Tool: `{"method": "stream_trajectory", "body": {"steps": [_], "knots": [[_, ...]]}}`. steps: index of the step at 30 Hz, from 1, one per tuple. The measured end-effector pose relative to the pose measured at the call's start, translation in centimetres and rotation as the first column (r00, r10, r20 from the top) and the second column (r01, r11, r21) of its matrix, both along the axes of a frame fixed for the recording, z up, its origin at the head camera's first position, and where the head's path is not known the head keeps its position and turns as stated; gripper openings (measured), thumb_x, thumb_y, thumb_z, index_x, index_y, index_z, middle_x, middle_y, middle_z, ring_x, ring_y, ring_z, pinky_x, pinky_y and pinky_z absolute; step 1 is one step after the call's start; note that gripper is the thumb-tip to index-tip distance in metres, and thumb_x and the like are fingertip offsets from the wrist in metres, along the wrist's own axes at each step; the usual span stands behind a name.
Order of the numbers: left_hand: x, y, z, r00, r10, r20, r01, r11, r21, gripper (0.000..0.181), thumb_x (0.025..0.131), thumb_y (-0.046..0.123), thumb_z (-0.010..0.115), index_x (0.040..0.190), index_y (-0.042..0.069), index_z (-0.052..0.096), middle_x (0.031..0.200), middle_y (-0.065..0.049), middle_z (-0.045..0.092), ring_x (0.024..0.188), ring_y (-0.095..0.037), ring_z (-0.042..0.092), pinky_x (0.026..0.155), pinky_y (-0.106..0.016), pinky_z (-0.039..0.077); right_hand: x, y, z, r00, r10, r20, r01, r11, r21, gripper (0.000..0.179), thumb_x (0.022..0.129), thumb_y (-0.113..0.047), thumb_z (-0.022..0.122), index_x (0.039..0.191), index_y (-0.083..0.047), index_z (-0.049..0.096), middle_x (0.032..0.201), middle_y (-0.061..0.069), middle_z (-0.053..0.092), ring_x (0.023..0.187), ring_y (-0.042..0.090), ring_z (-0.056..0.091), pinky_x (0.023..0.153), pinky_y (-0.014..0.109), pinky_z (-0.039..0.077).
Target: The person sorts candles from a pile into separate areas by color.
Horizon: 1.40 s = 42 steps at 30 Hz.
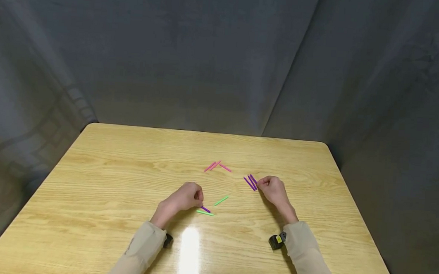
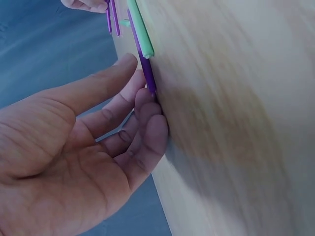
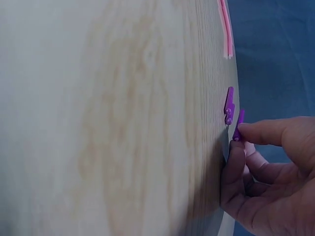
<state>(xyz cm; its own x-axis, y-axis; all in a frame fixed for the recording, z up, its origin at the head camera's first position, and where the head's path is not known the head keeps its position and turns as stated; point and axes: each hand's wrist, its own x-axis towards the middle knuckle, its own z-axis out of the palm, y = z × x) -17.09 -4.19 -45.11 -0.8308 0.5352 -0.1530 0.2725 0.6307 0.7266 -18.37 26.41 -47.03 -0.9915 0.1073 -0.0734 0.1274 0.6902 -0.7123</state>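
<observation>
In the head view, my left hand [image 1: 184,197] is low over the table at a thin purple stick [image 1: 205,209], which lies by a green stick [image 1: 206,213]. In the left wrist view, its bent fingers touch the near end of this purple stick [image 2: 147,73], while the thumb stands apart from it. My right hand [image 1: 274,190] is at a group of three purple sticks [image 1: 249,183]. Its thumb and index finger pinch the end of one purple stick [image 3: 239,127] in the right wrist view, beside the other two.
Three pink sticks [image 1: 214,166] lie farther back on the wooden table [image 1: 121,156]. A second green stick [image 1: 221,201] lies between the hands. Dark grey curtains [image 1: 190,61] hang behind the table and at its sides.
</observation>
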Motion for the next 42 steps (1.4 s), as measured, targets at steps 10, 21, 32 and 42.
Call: {"method": "stream_trajectory", "body": {"steps": [10, 21, 32, 42], "knots": [[0.2, -0.4, -0.2, 1.0, 0.001, -0.008, -0.001, 1.0, 0.021, 0.011, 0.08, -0.005, 0.073, 0.082, 0.001, 0.064, 0.072, -0.001, 0.057, 0.065, -0.011, 0.049, 0.062, -0.025, 0.046, -0.4, 0.0, -0.3, 0.999, -0.005, 0.049, 0.006, 1.0, -0.002, 0.014, 0.09, -0.011, 0.062, 0.088, 0.001, 0.068, 0.073, 0.006, 0.063, 0.056, 0.012, 0.043, 0.05, 0.024, 0.034], [0.0, -0.4, -0.9, 0.999, 0.024, -0.027, -0.023, 0.999, 0.031, 0.012, 0.079, -0.008, 0.072, 0.079, 0.002, 0.065, 0.072, 0.0, 0.057, 0.066, -0.012, 0.05, 0.061, -0.025, 0.045, -0.5, -0.2, 0.0, 0.997, -0.011, 0.075, 0.012, 1.0, -0.024, 0.014, 0.089, -0.01, 0.063, 0.084, 0.002, 0.068, 0.074, 0.006, 0.064, 0.062, 0.015, 0.048, 0.055, 0.027, 0.039], [0.0, -0.1, -0.6, 0.997, 0.015, -0.075, -0.012, 0.999, 0.035, 0.016, 0.081, -0.008, 0.069, 0.071, 0.005, 0.065, 0.068, 0.0, 0.057, 0.064, -0.011, 0.049, 0.059, -0.024, 0.044, -0.5, 0.1, 0.5, 0.995, -0.028, 0.098, 0.028, 1.0, -0.003, 0.015, 0.089, -0.012, 0.065, 0.087, 0.003, 0.069, 0.08, 0.009, 0.067, 0.071, 0.019, 0.055, 0.061, 0.028, 0.043], [-0.3, -0.4, -0.7, 0.997, -0.002, -0.08, 0.005, 0.999, 0.04, 0.016, 0.079, -0.009, 0.065, 0.072, 0.005, 0.066, 0.067, 0.001, 0.058, 0.064, -0.009, 0.049, 0.06, -0.024, 0.044, -0.5, -0.2, 0.5, 0.996, -0.038, 0.081, 0.038, 0.999, -0.007, 0.015, 0.089, -0.011, 0.066, 0.088, 0.004, 0.069, 0.078, 0.008, 0.066, 0.065, 0.017, 0.051, 0.056, 0.027, 0.041]]}}
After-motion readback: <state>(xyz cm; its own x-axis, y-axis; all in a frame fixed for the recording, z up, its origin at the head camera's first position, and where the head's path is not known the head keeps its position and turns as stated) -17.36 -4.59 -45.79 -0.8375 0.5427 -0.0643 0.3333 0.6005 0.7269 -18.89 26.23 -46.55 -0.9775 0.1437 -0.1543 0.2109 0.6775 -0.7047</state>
